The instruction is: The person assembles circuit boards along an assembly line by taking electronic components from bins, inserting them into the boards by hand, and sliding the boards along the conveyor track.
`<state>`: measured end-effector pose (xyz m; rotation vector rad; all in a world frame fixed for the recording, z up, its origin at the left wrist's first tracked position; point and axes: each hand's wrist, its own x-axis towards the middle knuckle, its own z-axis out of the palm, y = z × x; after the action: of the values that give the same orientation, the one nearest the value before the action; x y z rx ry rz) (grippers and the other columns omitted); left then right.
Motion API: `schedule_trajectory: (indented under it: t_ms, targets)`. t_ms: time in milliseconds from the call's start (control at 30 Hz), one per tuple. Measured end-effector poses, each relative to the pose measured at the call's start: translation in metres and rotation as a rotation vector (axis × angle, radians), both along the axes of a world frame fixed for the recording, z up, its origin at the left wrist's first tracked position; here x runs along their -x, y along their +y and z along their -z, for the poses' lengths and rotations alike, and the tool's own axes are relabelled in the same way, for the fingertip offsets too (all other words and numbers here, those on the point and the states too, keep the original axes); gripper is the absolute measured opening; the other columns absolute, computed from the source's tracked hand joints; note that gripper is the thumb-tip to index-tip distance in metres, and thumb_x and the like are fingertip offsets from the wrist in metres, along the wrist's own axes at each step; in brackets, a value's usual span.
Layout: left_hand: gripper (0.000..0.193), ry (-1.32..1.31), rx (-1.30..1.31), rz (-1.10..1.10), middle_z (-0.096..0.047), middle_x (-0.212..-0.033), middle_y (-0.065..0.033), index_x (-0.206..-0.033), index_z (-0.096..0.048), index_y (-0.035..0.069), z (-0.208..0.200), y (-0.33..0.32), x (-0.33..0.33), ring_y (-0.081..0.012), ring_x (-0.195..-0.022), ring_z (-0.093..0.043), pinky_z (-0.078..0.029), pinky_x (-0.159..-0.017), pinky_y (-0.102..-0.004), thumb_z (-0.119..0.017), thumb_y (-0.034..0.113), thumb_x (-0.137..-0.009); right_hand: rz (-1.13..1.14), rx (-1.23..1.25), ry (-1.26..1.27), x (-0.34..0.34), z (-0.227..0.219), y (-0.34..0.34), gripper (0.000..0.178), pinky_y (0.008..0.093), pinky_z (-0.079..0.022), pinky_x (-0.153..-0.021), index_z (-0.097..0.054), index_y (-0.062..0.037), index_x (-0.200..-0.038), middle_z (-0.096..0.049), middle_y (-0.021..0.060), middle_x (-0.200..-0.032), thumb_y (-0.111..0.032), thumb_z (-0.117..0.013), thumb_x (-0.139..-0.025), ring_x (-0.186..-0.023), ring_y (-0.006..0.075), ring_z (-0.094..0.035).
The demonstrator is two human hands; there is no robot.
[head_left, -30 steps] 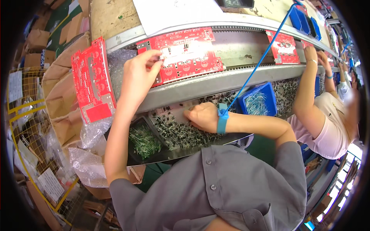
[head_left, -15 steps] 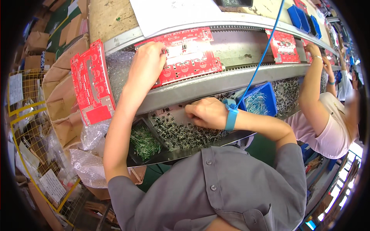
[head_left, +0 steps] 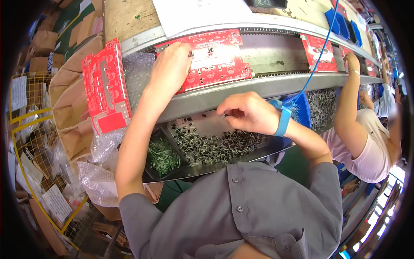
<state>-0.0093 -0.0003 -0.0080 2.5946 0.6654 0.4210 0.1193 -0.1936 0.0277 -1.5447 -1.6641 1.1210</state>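
Note:
My left hand [head_left: 172, 67] rests over the left part of a red circuit board [head_left: 220, 64] on the conveyor rails. Its fingers are curled in at the board, and whatever they hold is hidden. A few small black components stand on that board. My right hand [head_left: 250, 113], with a blue wrist strap [head_left: 282, 122], hovers over a tray of loose black leaded components [head_left: 215, 146]. Thumb and forefinger pinch a small dark electronic component [head_left: 224, 115]. Left of that heap, a black bin [head_left: 174, 146] holds green-bodied leaded parts [head_left: 163, 156].
Another red board [head_left: 105, 88] leans at the conveyor's left end beside bubble wrap [head_left: 140, 73]. A blue cord [head_left: 321, 54] runs up from the strap. A blue bin [head_left: 303, 110] stands behind my right wrist. To the right, a co-worker's arm [head_left: 350, 95] reaches over the line.
My right hand has lifted off the component heap and moved slightly right and toward the conveyor, a small component now visible in its pinch. My left hand stays at the board.

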Motion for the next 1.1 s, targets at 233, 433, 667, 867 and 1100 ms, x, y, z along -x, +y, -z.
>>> schedule_trajectory:
  t_ms: [233, 433, 667, 867, 1100]
  targets:
    - [0.009, 0.059, 0.288, 0.291, -0.062, -0.083, -0.0169, -0.086, -0.061, 0.0, -0.028, -0.056, 0.042, -0.0343, -0.079, -0.062, -0.05, -0.071, -0.0418, -0.061, 0.002, -0.077, 0.228, 0.085, 0.2, -0.027, -0.01, 0.003, 0.02, 0.0228, -0.05, -0.07, -0.065, 0.0016, -0.104, -0.065, 0.0055, -0.09, 0.001, -0.064, -0.084, -0.079, 0.0074, -0.06]
    - [0.013, 0.406, 0.192, 0.493, -0.058, -0.082, -0.0128, -0.078, -0.058, 0.001, 0.001, -0.11, 0.071, -0.0313, -0.078, -0.063, -0.051, -0.066, -0.0411, -0.061, 0.0, -0.066, 0.269, -0.058, 0.16, -0.039, 0.001, 0.03, 0.022, 0.0222, -0.05, -0.069, -0.065, 0.0016, -0.105, -0.064, 0.0038, -0.089, -0.001, -0.064, -0.083, -0.077, 0.0061, -0.058]
    - [0.011, 0.343, 0.16, 0.537, -0.058, -0.08, -0.0122, -0.078, -0.057, 0.002, 0.009, -0.112, 0.071, -0.0295, -0.077, -0.063, -0.051, -0.065, -0.0395, -0.062, 0.001, -0.068, 0.238, -0.566, -0.484, -0.04, 0.033, 0.081, 0.017, 0.036, -0.048, -0.073, -0.065, -0.0057, -0.091, -0.061, 0.0095, -0.085, -0.008, -0.067, -0.075, -0.082, 0.0304, -0.059]
    - [0.008, 0.189, 0.257, 0.404, -0.056, -0.075, -0.0115, -0.078, -0.054, 0.002, 0.004, -0.11, 0.065, -0.0311, -0.074, -0.06, -0.049, -0.064, -0.0407, -0.061, 0.006, -0.078, 0.226, -0.468, -0.743, -0.037, 0.038, 0.095, 0.016, 0.0367, -0.042, -0.082, -0.067, -0.0099, -0.091, -0.06, 0.0042, -0.094, -0.013, -0.068, -0.074, -0.093, 0.0248, -0.055]
    - [0.012, 0.046, 0.365, 0.335, -0.061, -0.081, -0.0141, -0.091, -0.057, 0.001, -0.003, -0.108, 0.065, -0.0336, -0.075, -0.061, -0.049, -0.065, -0.0412, -0.061, 0.003, -0.081, 0.201, -0.457, -0.811, -0.038, 0.035, 0.096, 0.016, 0.0371, -0.041, -0.079, -0.067, -0.0113, -0.089, -0.06, 0.0028, -0.092, -0.014, -0.069, -0.074, -0.092, 0.0241, -0.055]
